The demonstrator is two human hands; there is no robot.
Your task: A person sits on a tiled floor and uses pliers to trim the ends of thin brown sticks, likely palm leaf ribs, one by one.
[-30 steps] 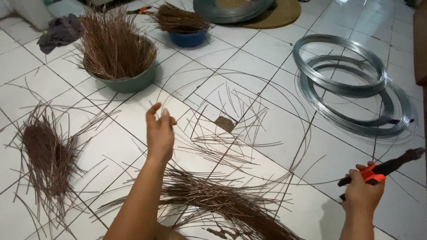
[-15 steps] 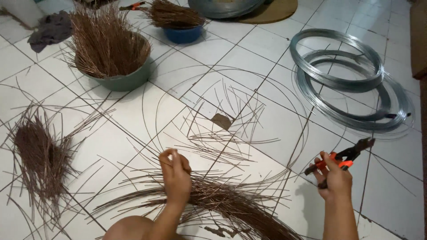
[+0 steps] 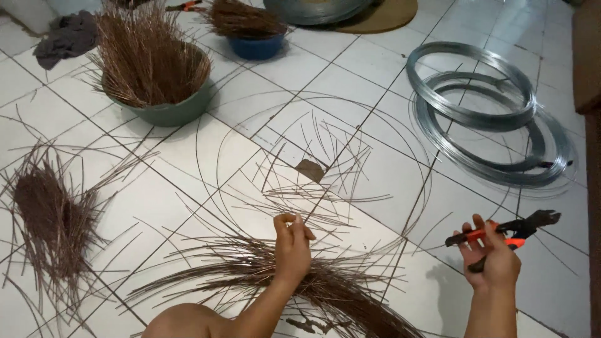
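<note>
Since half a second ago, the right hand (image 3: 496, 260) has tipped the pliers (image 3: 508, 230) flatter, their dark jaws now pointing right above the tiles, while the left hand (image 3: 292, 247) has stayed low over the long bundle of thin brown sticks (image 3: 263, 275). That left hand has its fingertips pressed together, seemingly pinching a single fine stick, though the strand itself is too slim to make out; the bundle lies fanned and curved across the white tiled floor (image 3: 156, 200) directly beneath it. The right hand's fingers are loosely curled around the orange-and-black handles. Just beyond, loose sticks (image 3: 313, 169) lie scattered inside a large hoop of thin wire. Further right rest smooth, shiny coils of grey metal wire (image 3: 485, 112). At far left sits a bristly heap of shorter sticks (image 3: 50, 213); behind stand a green basin (image 3: 169, 112) and a blue bowl (image 3: 256, 47), both packed with upright sticks.
</note>
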